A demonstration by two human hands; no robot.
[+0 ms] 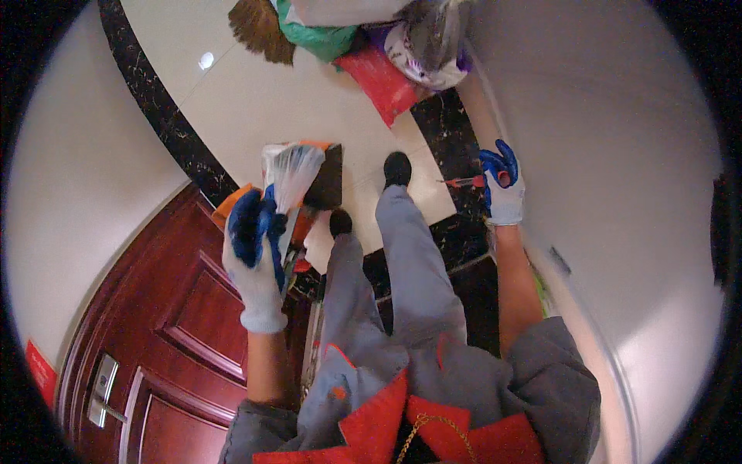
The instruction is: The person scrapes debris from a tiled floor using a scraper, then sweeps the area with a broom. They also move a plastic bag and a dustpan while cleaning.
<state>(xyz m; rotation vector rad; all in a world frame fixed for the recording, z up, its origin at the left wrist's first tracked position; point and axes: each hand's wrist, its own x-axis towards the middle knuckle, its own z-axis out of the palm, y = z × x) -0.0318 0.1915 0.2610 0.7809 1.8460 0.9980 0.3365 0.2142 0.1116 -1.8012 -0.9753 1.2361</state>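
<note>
My left hand (255, 249), in a white work glove with a blue coated palm, grips a clear plastic bag (300, 165). What the bag contains is blurred. My right hand (503, 185), gloved the same way, holds a red-handled tool (464, 182) with a thin tip pointing left; its exact kind is unclear. Behind the plastic bag, an orange and white container with a dark inside (326, 185) rests on the floor, partly hidden. More orange material (235, 204) shows just beyond my left hand.
A dark red panelled door (197, 325) with a metal handle (104, 391) is at left. Ahead lie a broom head (262, 29), a green bag (319, 39), a red bag (379, 81) and a white bucket (426, 72). A pale wall (608, 174) rises close on my right.
</note>
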